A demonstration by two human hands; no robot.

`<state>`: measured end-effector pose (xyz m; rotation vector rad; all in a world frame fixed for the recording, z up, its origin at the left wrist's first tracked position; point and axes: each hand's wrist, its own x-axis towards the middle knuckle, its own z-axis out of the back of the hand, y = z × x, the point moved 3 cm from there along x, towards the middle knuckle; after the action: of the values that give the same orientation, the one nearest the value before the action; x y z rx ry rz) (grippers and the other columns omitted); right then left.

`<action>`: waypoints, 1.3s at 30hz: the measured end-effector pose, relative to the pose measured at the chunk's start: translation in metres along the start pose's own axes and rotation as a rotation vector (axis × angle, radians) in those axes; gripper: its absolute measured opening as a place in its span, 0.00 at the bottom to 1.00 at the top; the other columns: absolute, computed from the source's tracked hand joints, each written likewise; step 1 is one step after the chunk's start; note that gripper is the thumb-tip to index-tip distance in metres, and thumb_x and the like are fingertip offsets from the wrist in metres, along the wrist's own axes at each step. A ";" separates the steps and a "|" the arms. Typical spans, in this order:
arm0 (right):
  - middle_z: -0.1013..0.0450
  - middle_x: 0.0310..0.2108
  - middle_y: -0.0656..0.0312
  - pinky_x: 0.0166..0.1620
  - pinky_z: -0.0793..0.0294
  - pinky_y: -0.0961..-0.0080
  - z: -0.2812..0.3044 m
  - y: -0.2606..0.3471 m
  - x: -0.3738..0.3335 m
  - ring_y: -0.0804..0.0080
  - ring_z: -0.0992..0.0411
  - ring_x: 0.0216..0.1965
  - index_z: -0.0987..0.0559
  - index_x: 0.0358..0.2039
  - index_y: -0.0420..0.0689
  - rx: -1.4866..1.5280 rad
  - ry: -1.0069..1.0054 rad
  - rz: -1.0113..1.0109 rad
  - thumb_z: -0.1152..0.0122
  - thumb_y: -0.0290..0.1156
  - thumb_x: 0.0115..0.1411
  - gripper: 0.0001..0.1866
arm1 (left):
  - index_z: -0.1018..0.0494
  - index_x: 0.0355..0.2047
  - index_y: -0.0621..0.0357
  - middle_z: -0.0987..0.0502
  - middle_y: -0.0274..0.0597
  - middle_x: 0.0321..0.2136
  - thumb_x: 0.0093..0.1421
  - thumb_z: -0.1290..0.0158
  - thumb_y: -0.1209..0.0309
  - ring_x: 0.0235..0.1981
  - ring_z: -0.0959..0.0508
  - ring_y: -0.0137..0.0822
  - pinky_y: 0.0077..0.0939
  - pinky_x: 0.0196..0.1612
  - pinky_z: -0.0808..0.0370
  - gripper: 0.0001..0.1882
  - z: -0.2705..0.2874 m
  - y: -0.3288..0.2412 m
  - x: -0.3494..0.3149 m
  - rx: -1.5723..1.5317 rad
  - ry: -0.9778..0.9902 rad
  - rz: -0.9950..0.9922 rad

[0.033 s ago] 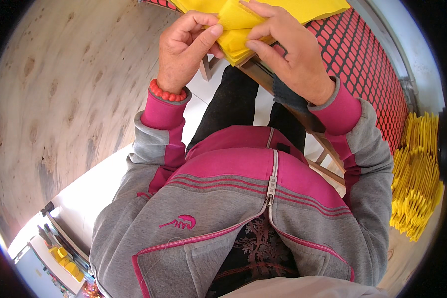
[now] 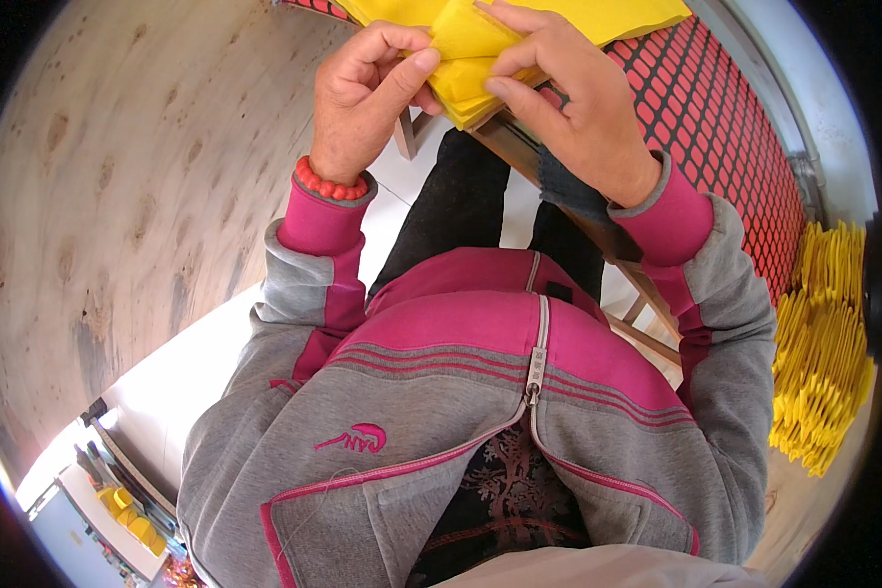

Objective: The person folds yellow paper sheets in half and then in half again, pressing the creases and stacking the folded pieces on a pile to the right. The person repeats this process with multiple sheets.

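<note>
My left hand (image 2: 355, 103), with a red bead bracelet (image 2: 333, 182) at its wrist, pinches the left edge of a folded yellow cloth (image 2: 465, 83) between thumb and fingers. The cloth lies in several soft layers near the table's front corner. From the right, my right hand (image 2: 593, 113) grips the same cloth, its thumb and curled fingers close together at the right edge. The upper fingertips of that hand rest on the cloth's top fold. More yellow sheet material (image 2: 622, 18) spreads flat behind the hands.
A red and black patterned cover (image 2: 706, 108) lies on the table at the right. Beyond it hangs or stands a thick stack of yellow pieces (image 2: 821, 343). A large wooden board surface (image 2: 137, 196) fills the left. Dark blue fabric (image 2: 570, 186) shows below my right hand.
</note>
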<state>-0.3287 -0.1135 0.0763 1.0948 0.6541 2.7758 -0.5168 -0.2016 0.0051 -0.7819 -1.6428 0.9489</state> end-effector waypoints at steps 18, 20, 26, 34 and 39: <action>0.24 0.51 0.42 0.47 0.22 0.67 0.000 -0.002 -0.002 0.50 0.22 0.46 0.25 0.36 0.39 -0.044 -0.103 0.013 0.27 0.24 0.53 0.14 | 0.25 0.46 0.63 0.19 0.42 0.39 0.69 0.44 0.77 0.29 0.17 0.27 0.16 0.32 0.19 0.07 -0.003 0.004 0.000 -0.035 -0.033 -0.027; 0.24 0.52 0.41 0.49 0.23 0.65 0.001 -0.003 -0.002 0.49 0.23 0.48 0.24 0.35 0.40 -0.083 -0.064 0.014 0.28 0.24 0.54 0.13 | 0.25 0.45 0.64 0.19 0.43 0.39 0.69 0.45 0.78 0.28 0.17 0.27 0.17 0.32 0.19 0.07 -0.005 0.004 -0.001 -0.084 -0.061 -0.040; 0.24 0.53 0.41 0.55 0.26 0.63 -0.001 -0.001 -0.003 0.47 0.24 0.52 0.21 0.35 0.39 -0.068 -0.064 0.088 0.31 0.24 0.56 0.08 | 0.31 0.43 0.62 0.20 0.40 0.32 0.70 0.46 0.76 0.25 0.20 0.28 0.20 0.28 0.21 0.06 -0.002 0.007 0.000 0.080 -0.172 -0.018; 0.24 0.52 0.39 0.53 0.25 0.66 -0.003 -0.003 -0.004 0.48 0.23 0.51 0.23 0.35 0.39 0.043 -0.026 -0.066 0.30 0.23 0.56 0.09 | 0.25 0.47 0.65 0.19 0.42 0.39 0.68 0.46 0.80 0.29 0.17 0.28 0.16 0.33 0.19 0.08 -0.003 -0.005 -0.002 0.053 0.015 -0.080; 0.24 0.52 0.40 0.52 0.24 0.65 0.000 0.001 -0.003 0.49 0.23 0.50 0.23 0.35 0.39 0.030 -0.095 -0.100 0.28 0.25 0.54 0.11 | 0.26 0.47 0.64 0.19 0.41 0.37 0.68 0.46 0.80 0.28 0.18 0.27 0.17 0.31 0.20 0.08 -0.004 -0.006 -0.001 0.013 -0.020 -0.015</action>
<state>-0.3266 -0.1154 0.0746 1.1582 0.7199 2.6210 -0.5131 -0.2044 0.0102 -0.7524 -1.6568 0.9587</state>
